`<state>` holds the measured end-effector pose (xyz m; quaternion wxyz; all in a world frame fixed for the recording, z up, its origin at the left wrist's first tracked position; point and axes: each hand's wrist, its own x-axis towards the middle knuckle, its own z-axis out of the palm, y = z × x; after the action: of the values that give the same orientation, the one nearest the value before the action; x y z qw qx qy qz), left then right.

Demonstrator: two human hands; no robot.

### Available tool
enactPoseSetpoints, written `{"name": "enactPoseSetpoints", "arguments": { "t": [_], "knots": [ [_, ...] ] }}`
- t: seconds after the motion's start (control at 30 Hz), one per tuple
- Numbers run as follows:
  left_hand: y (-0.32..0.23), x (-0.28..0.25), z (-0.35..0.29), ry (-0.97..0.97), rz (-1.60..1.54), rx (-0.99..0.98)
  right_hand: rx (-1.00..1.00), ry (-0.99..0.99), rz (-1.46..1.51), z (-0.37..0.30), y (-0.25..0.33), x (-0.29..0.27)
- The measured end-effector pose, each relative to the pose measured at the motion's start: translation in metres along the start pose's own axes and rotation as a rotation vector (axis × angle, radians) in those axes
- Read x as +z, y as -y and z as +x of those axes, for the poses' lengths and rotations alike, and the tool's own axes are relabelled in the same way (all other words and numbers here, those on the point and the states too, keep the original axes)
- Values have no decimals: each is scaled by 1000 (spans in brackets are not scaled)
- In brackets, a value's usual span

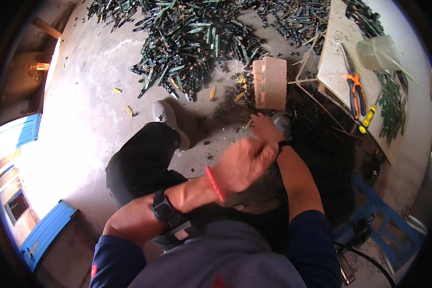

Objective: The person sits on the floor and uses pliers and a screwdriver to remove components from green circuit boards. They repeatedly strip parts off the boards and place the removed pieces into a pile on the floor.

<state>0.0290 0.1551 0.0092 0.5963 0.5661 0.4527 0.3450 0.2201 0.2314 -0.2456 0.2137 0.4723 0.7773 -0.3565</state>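
My left hand (245, 165), with a red bracelet and a dark watch on the arm, is closed in a fist in front of my right wrist. Its fingers are turned away, so anything inside is hidden. Lower and farther off, my right hand (265, 128) reaches down beside my right shoe, with its fingertips closed around a small yellow patterned piece (249, 123). Just beyond it stands a reddish brick block (272, 82). More yellow pieces (212, 92) lie on the concrete floor (105, 62) near a heap of dark green strips (192, 43).
At right, a pale board (333, 67) carries orange-handled pliers (356, 96), a yellow screwdriver (368, 119), a translucent cup (377, 52) and green strips (392, 103). A thin metal frame (300, 77) juts out by the brick. Blue plastic furniture (48, 235) stands at lower left.
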Motion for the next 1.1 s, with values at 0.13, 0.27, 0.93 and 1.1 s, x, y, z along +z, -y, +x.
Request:
{"name": "enactPoseSetpoints", "arguments": {
  "t": [0.13, 0.27, 0.93, 1.1],
  "knots": [
    [19, 10, -20, 48, 187, -153, 149, 70, -2, 11, -4, 23],
    [26, 0, -20, 1, 109, -478, 162, 110, -38, 27, -8, 35],
    [14, 17, -25, 24, 100, -405, 137, -204, 1243, 20, 6, 7],
    [25, 26, -28, 26, 226, -163, -139, -201, 1456, -46, 54, -78]
  ]
}}
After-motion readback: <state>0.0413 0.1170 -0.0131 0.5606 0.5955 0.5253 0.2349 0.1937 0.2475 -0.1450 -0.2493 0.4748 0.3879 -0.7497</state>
